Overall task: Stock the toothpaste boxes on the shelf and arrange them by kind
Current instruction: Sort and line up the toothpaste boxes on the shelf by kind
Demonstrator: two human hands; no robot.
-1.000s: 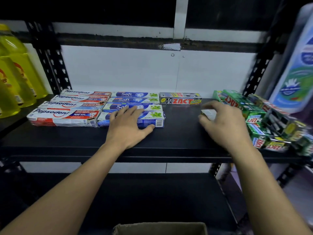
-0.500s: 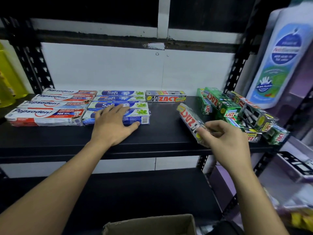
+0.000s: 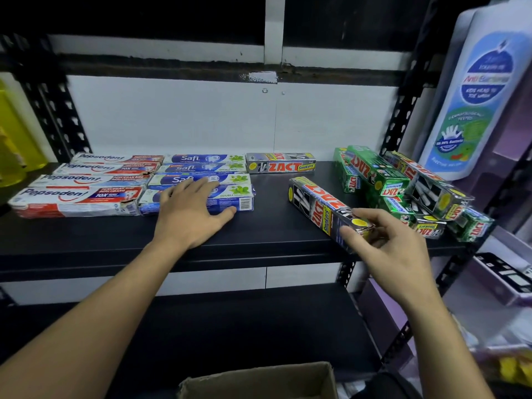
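On the black shelf [image 3: 273, 226], several red-and-white Pepsodent boxes [image 3: 77, 197] lie in a row at the left. Beside them are several blue Safi boxes [image 3: 201, 168]. My left hand [image 3: 190, 211] rests flat on the front Safi box [image 3: 230, 200], fingers spread. One grey Zact Smokers box [image 3: 280, 165] lies at the back middle. My right hand [image 3: 383, 249] grips the near end of another grey Zact Smokers box [image 3: 319, 205], held at an angle just above the shelf. A loose pile of green and grey Zact boxes [image 3: 403, 191] sits at the right.
Black perforated uprights [image 3: 408, 102] frame the shelf. A large white and blue bottle [image 3: 475, 96] stands at the right, yellow bottles [image 3: 11, 145] at the left. A lower black shelf [image 3: 230, 326] lies beneath, with an open cardboard box [image 3: 259, 381] at the bottom edge.
My right hand went to the pile at the right, took a grey Zact Smokers box and drew it toward the shelf's middle. My left hand stayed on the Safi box.
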